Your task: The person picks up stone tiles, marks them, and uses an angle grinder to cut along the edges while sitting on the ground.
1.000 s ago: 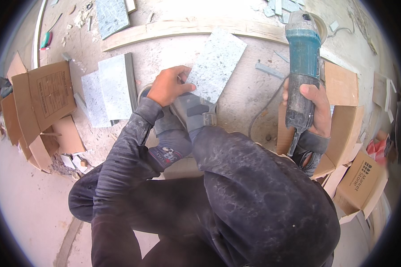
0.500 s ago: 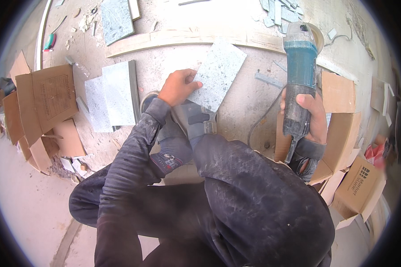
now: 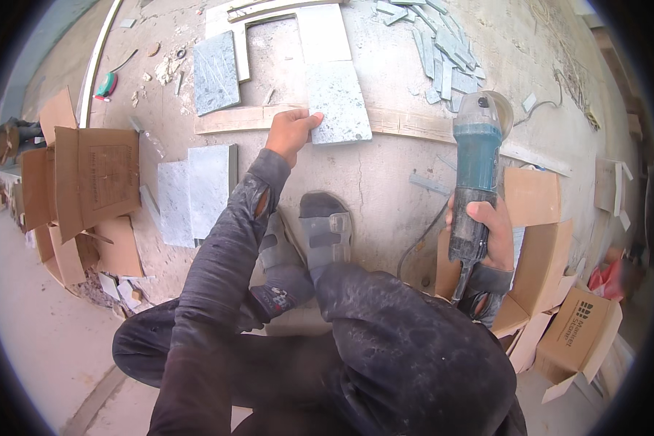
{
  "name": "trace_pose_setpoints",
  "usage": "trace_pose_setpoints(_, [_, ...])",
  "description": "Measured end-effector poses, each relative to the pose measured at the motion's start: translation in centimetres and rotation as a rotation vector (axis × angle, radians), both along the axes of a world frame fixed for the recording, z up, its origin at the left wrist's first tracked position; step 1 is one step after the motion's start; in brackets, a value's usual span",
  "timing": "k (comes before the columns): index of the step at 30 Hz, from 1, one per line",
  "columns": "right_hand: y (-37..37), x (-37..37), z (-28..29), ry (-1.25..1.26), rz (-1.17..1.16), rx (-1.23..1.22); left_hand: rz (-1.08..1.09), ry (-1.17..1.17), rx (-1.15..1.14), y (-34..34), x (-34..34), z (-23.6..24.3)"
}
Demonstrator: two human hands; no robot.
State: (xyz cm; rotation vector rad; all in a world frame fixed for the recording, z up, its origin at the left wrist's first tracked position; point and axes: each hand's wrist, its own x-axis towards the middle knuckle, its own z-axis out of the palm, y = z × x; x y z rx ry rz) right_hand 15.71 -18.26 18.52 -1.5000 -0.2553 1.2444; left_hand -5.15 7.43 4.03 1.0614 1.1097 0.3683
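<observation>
Between thumb and fingers, my left hand (image 3: 292, 136) grips the left edge of a speckled grey stone tile (image 3: 340, 105). The tile is over a pale wooden plank (image 3: 407, 125) that runs across the floor; whether it rests on it I cannot tell. My right hand (image 3: 493, 225) is wrapped round the black rear body of a teal angle grinder (image 3: 478, 156), whose disc (image 3: 500, 115) points away from me. The grinder's cord trails down by my right wrist. Just beyond the held tile, a plain white tile (image 3: 325, 35) lies on the floor.
Stacked grey tiles (image 3: 212, 182) lie left of my feet, and another tile (image 3: 216, 73) leans at the plank's left end. Narrow stone offcuts (image 3: 443, 51) are heaped at the far right. Opened cardboard boxes stand left (image 3: 98, 171) and right (image 3: 545, 254). A green-and-red tool (image 3: 106, 85) lies far left.
My left hand has carried the tile forward, away from me, and turned it more upright in the picture. The view has tilted farther out. The grinder stays in my right hand.
</observation>
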Motion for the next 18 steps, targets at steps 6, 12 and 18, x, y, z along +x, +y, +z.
trace_pose_setpoints(6, [0.9, -0.5, 0.1, -0.005, 0.002, 0.015, 0.107, 0.069, -0.031, 0.3, -0.1, -2.4])
trace_pose_setpoints(12, [1.0, -0.6, 1.1, -0.011, 0.03, 0.007, 0.274, 0.109, -0.03, -1.3, 2.2, -4.2])
trace_pose_setpoints(18, [2.6, -1.6, -0.5, 0.016, 0.123, -0.009, 0.265, 0.01, -0.191, -4.4, -0.8, -1.3])
